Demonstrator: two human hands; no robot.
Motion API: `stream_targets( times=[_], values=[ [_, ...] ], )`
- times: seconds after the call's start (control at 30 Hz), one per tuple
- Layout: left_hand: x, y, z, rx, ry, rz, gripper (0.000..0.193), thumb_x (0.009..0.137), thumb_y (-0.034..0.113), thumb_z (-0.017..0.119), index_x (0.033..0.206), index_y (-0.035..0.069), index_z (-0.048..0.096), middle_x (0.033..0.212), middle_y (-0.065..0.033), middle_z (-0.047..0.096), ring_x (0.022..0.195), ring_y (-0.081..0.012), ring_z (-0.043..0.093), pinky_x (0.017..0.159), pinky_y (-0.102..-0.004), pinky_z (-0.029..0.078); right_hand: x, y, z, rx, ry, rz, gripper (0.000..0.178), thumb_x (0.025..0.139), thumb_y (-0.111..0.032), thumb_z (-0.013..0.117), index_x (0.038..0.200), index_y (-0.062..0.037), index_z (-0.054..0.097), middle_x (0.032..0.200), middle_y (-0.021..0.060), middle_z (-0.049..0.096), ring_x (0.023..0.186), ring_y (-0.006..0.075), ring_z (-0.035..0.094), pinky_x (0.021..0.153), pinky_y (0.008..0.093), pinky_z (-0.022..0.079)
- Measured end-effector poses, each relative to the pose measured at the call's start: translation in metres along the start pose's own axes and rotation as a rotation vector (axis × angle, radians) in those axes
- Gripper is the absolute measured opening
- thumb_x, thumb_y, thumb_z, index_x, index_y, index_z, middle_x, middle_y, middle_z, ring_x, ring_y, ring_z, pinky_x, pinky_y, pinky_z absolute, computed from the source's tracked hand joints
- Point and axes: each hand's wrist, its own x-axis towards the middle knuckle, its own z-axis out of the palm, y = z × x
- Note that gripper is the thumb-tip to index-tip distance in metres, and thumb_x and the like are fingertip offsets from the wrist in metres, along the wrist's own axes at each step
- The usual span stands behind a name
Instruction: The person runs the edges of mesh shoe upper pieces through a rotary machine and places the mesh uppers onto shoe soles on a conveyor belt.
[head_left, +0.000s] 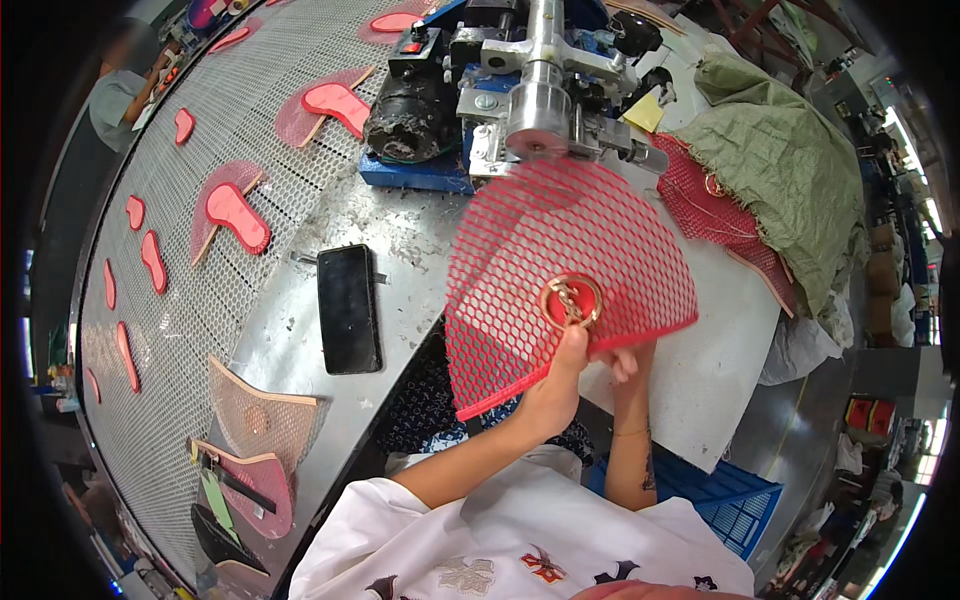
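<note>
In front of me I hold up a red mesh shoe upper with a red bound edge. A round gold ring ornament with a chain-like middle sits on it near the lower edge. My left hand is closed on that edge, thumb just under the ornament. My right hand is at the lower edge to the right, its fingers curled; the mesh partly hides it. The top of the upper lies just below the metal cylinder head of a machine.
A black phone lies on the metal table to the left. Red sole-shaped pieces rest on a mesh conveyor. More red mesh uppers lie under green sacking at right. A blue crate stands below. A person works far left.
</note>
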Motion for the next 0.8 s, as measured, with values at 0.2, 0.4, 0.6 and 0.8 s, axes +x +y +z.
stream_targets(
  times=[0.2, 0.4, 0.6, 0.8],
  values=[
    [0.006, 0.0, 0.01, -0.111, 0.037, 0.062, 0.054, 0.103, 0.047, 0.026, 0.115, 0.0, 0.05, 0.091, -0.0129, 0.063, 0.083, -0.0197, 0.06, 0.074, -0.0336, 0.047, 0.002, 0.006, -0.006, -0.118, -0.003, -0.195, 0.023, 0.085, -0.016, 0.068, 0.1, -0.0002, 0.062, 0.069, -0.0026, 0.061, 0.058, 0.0053, 0.052, 0.047, 0.0209, 0.038],
    [0.002, 0.01, 0.028, -0.059, 0.048, 0.007, 0.05, 0.105, 0.039, 0.025, 0.092, 0.001, 0.056, 0.08, -0.0074, 0.06, 0.076, -0.0156, 0.057, 0.074, -0.0282, 0.045, -0.005, 0.026, -0.014, -0.101, 0.14, -0.387, 0.022, 0.084, -0.016, 0.066, 0.101, -0.0018, 0.062, 0.074, -0.0006, 0.061, 0.059, 0.0073, 0.053, 0.048, 0.0221, 0.038],
    [0.011, 0.018, 0.023, 0.004, 0.046, -0.003, 0.047, 0.105, 0.034, 0.026, 0.09, 0.002, 0.056, 0.079, -0.0071, 0.059, 0.075, -0.0151, 0.056, 0.076, -0.0279, 0.044, 0.003, 0.031, -0.015, -0.604, 0.16, -0.808, 0.02, 0.09, -0.016, 0.061, 0.102, -0.0004, 0.062, 0.078, 0.002, 0.063, 0.062, 0.009, 0.055, 0.054, 0.0228, 0.044],
    [0.013, 0.005, 0.001, -0.107, 0.321, 0.152, 0.054, 0.102, 0.049, 0.023, 0.111, 0.002, 0.05, 0.081, -0.0127, 0.062, 0.068, -0.0184, 0.057, 0.064, -0.0317, 0.045, 0.008, 0.017, -0.003, -0.161, 0.01, -0.242, 0.015, 0.095, -0.011, 0.055, 0.102, -0.0011, 0.064, 0.075, 0.0026, 0.063, 0.059, 0.0071, 0.052, 0.056, 0.0217, 0.043]
  ],
)
